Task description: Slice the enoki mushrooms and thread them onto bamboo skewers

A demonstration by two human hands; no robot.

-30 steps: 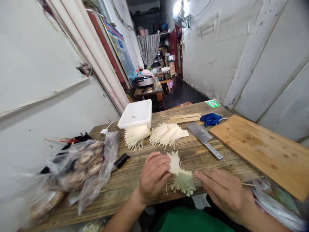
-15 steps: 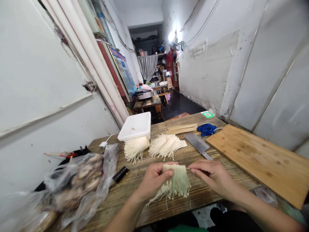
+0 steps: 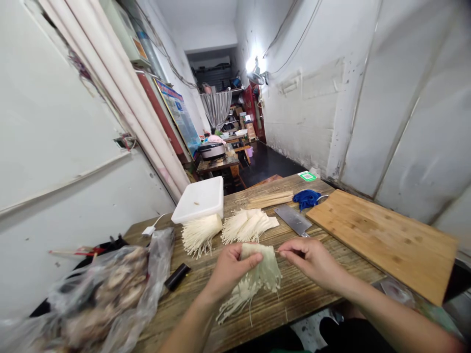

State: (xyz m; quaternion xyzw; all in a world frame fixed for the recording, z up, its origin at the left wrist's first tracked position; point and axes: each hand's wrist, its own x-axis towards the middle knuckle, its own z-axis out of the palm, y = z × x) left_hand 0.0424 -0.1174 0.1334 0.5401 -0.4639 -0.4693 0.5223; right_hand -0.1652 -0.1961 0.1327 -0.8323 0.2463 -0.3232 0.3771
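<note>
My left hand (image 3: 233,267) is closed on a flat bunch of enoki mushrooms (image 3: 268,268), thumb across its upper edge, with the thin stems and caps hanging down. More enoki strands (image 3: 237,299) lie on the table just beneath. At the bunch's right edge my right hand (image 3: 311,257) pinches a thin wooden skewer (image 3: 277,251), whose far end is hidden in the mushrooms. Beyond the hands lie a sliced, fanned pile of enoki (image 3: 250,225) and a thicker enoki clump (image 3: 201,235).
A cleaver (image 3: 293,219) and a wooden cutting board (image 3: 382,240) lie to the right. Behind are bamboo skewers (image 3: 270,199), a blue cloth (image 3: 307,199) and a white plastic container (image 3: 200,198). On the left are a black cylinder (image 3: 177,277) and a plastic bag of mushrooms (image 3: 121,279).
The view has shifted, so most things appear further left. Both hands keep their grip, and the right fingers sit slightly nearer the bunch's edge.
</note>
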